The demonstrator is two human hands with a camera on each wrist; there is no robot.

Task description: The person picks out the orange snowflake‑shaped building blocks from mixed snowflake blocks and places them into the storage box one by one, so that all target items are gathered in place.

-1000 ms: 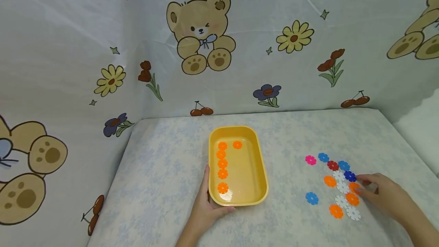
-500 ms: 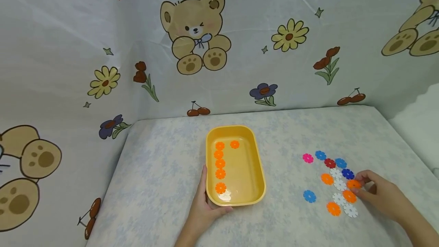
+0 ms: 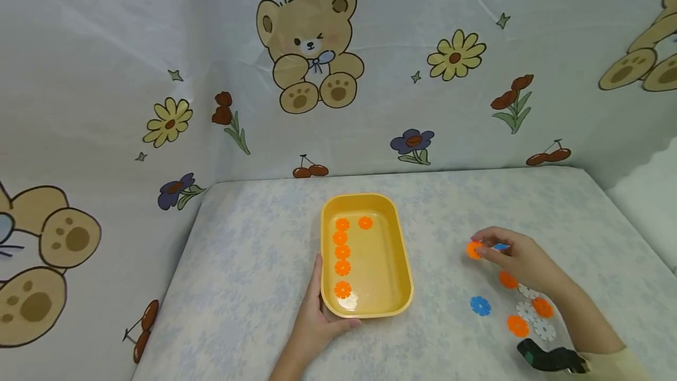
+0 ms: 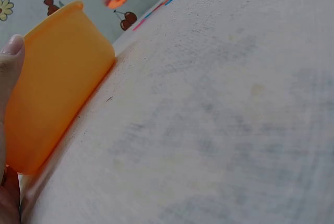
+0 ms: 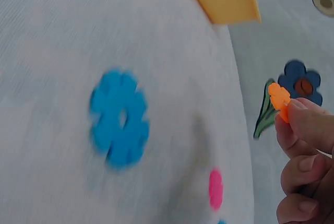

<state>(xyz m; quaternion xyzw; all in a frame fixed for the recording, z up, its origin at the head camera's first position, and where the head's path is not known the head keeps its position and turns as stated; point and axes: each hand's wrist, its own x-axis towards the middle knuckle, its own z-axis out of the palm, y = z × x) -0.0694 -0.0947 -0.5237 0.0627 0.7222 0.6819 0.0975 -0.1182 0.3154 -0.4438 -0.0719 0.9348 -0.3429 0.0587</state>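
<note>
A yellow tray [image 3: 376, 275] lies on the table, with several orange flower-shaped discs [image 3: 342, 251] along its left side and one at the top middle. My left hand [image 3: 316, 328] grips the tray's near left corner, thumb at the front edge and fingers along the side. To the right, my right hand [image 3: 520, 257] pinches another orange flower-shaped disc [image 5: 279, 96] between thumb and forefinger, held above the table. Below that hand lie loose discs: orange [image 3: 518, 326], white [image 3: 544, 329] and light blue [image 3: 481, 306]. The hand hides part of this group.
The table [image 3: 254, 287] has a pale mottled cover. Behind it hangs a cloth [image 3: 381, 110] printed with bears and flowers. A black device [image 3: 550, 358] sits at the right wrist. A pink disc [image 5: 215, 189] shows in the right wrist view.
My right hand has lifted an orange disc from the right edge of the loose group and carried it left and away from me. The left hand and tray stay put.
</note>
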